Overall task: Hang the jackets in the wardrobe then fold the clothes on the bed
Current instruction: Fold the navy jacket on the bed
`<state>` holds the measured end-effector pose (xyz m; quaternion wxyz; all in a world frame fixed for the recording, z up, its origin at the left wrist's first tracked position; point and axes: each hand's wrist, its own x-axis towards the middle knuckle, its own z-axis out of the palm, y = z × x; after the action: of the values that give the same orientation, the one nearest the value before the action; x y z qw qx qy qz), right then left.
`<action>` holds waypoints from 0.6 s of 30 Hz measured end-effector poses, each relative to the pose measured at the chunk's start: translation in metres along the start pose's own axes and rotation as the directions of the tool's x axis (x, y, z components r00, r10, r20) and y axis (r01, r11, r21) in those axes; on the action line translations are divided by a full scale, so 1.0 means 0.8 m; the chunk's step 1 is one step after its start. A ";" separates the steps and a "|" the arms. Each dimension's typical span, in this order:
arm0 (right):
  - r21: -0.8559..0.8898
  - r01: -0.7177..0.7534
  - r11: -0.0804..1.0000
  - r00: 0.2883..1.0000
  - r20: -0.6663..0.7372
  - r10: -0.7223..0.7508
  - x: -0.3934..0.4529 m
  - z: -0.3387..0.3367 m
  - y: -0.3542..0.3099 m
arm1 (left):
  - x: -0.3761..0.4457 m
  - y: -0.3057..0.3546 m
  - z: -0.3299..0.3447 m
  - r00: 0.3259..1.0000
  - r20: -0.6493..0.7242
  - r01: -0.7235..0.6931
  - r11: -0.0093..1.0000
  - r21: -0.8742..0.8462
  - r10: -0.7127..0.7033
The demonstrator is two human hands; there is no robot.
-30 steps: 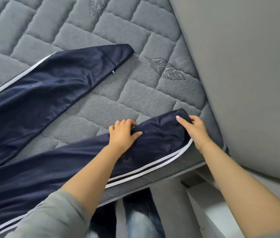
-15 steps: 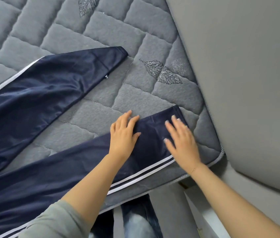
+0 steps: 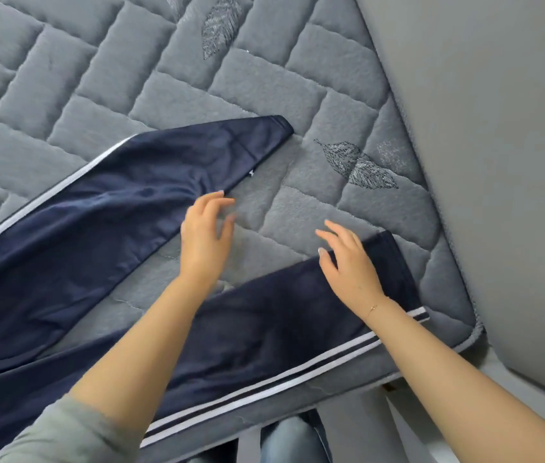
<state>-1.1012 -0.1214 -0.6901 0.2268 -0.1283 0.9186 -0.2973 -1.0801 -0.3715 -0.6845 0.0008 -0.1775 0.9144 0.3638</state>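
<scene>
Navy track trousers (image 3: pixel 104 235): spread flat on the bed, legs splayed in a V. One leg runs from 9 o'clock toward centre, its cuff ending near 12 o'clock of the left hand; a single white stripe lines its outer edge. The other leg (image 3: pixel 264 322) lies along the mattress edge from 7 o'clock to about 3 o'clock, with two white stripes along the near side.

Quilted grey mattress cover (image 3: pixel 264 88): brick-pattern stitching, embroidered leaf motifs at 12 and 2 o'clock. Bare cover shows between the two legs.

Grey upholstered panel (image 3: pixel 481 162): fills the 1 to 4 o'clock sector, hard against the mattress side.

Blue jeans (image 3: pixel 291 442) of the person: visible at 6 o'clock, below the bed edge.

Left hand (image 3: pixel 206 235): fingers spread and loosely bent, holding nothing; over the bare cover, fingertips just beside the inner edge of the upper leg. Contact cannot be told. Forearm crosses the lower leg; grey sleeve at 7 o'clock.

Right hand (image 3: pixel 348 262): fingers straight and fanned, palm down over the cuff end of the lower leg, gripping nothing. A thin bracelet sits at the wrist.
</scene>
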 end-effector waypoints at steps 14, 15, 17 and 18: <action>0.854 -0.395 0.338 0.845 0.193 0.499 0.244 0.032 -0.157 | 0.117 -0.170 -0.144 0.897 0.008 0.398 0.816 0.420 -0.442; 0.862 -0.374 0.344 0.854 0.175 0.489 0.250 0.029 -0.161 | 0.120 -0.172 -0.147 0.900 0.014 0.384 0.808 0.447 -0.435; 0.915 -0.312 0.257 0.855 0.153 0.495 0.249 0.019 -0.162 | 0.121 -0.169 -0.155 0.931 0.049 0.307 0.847 0.434 -0.363; 0.941 -0.276 0.196 0.851 0.145 0.504 0.241 0.015 -0.156 | 0.117 -0.164 -0.158 0.947 0.083 0.260 0.894 0.365 -0.310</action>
<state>-1.2494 -0.2975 -0.6888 0.2339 0.2960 0.5868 -0.7165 -1.1087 -0.5743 -0.6912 0.1497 -0.2810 0.9260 0.2029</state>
